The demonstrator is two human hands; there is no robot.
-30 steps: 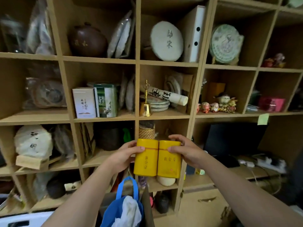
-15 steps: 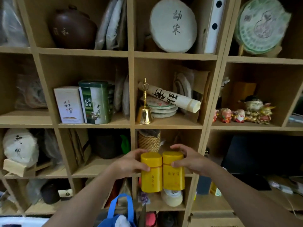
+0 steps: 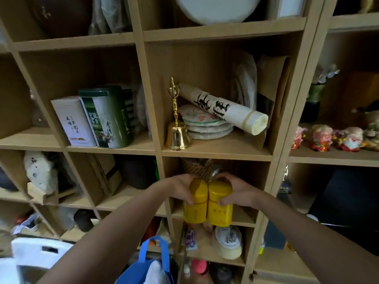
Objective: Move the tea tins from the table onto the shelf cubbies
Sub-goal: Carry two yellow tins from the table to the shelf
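Two yellow tea tins stand side by side, touching, at the mouth of a lower middle cubby of the wooden shelf (image 3: 217,154). My left hand (image 3: 177,187) grips the left yellow tin (image 3: 194,210) around its lid. My right hand (image 3: 238,191) grips the right yellow tin (image 3: 220,212) the same way. Their bottoms sit at about the level of the cubby floor (image 3: 246,219); whether they rest on it I cannot tell. A woven basket (image 3: 196,167) sits behind them in that cubby.
The cubby above holds a gold bell (image 3: 177,134), a paper scroll (image 3: 225,108) and stacked tea cakes (image 3: 205,124). A green tin (image 3: 108,117) and white box (image 3: 72,121) stand to the left. A blue bag (image 3: 147,267) hangs below my arms.
My hands have carried the two yellow tins forward to the lower middle cubby, and my fingers now wrap over their lids. The view has closed in on the shelf.
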